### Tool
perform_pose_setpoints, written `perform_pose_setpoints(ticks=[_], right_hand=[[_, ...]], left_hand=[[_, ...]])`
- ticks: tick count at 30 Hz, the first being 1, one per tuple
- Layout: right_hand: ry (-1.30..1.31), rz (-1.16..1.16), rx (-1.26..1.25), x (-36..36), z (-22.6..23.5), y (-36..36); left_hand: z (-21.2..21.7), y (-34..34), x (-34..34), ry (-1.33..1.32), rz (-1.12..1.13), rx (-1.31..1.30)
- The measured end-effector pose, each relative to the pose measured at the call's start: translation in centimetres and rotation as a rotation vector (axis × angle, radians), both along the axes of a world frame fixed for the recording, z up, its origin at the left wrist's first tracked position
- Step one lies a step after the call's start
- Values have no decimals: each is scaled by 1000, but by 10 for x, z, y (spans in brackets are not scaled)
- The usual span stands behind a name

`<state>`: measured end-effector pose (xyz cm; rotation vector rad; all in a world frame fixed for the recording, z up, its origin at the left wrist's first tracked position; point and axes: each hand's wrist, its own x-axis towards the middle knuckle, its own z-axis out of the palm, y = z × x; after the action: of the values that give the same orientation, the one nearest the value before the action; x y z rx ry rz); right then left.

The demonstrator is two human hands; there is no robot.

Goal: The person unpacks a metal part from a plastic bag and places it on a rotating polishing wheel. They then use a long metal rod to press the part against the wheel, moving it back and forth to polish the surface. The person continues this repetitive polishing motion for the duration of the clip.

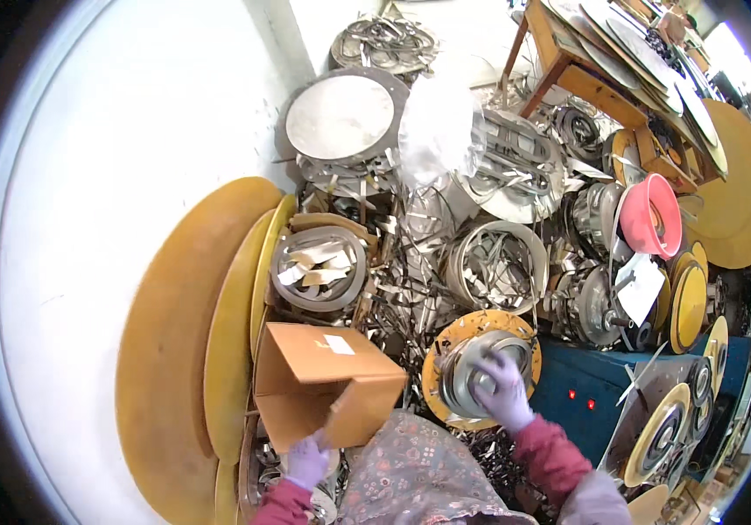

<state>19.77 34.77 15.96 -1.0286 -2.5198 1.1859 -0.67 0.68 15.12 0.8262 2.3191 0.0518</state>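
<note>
A brown cardboard box with raised flaps and a white label stands tilted at the lower left, its opening facing left. My left hand, in a pale lilac glove, is closed on the box's near lower edge. To the right, a stack of round metal rings and discs lies on a yellow disc strewn with dark scraps. My gloved right hand reaches over this stack, its fingers apart and touching the metal. The fingertips are slightly blurred. A patterned apron covers my lap between both arms.
Large yellow discs lean against the white wall at left. Metal scrap strips litter the floor ahead, around a ring-shaped container of scraps. At right stand a blue machine cabinet, a pink bowl and a wooden table.
</note>
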Motion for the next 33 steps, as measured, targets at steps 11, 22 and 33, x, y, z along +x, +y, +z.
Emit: perform_pose_setpoints(ticks=[11, 22, 33], right_hand=[[-253, -114, 403, -260, -79, 295], [282, -198, 34, -261, 130, 224], [-694, 936, -163, -96, 142, 75]], left_hand=[[152, 130, -42, -369, -596, -126], [73, 195, -48, 76, -887, 184], [72, 202, 26, 110, -970, 85]])
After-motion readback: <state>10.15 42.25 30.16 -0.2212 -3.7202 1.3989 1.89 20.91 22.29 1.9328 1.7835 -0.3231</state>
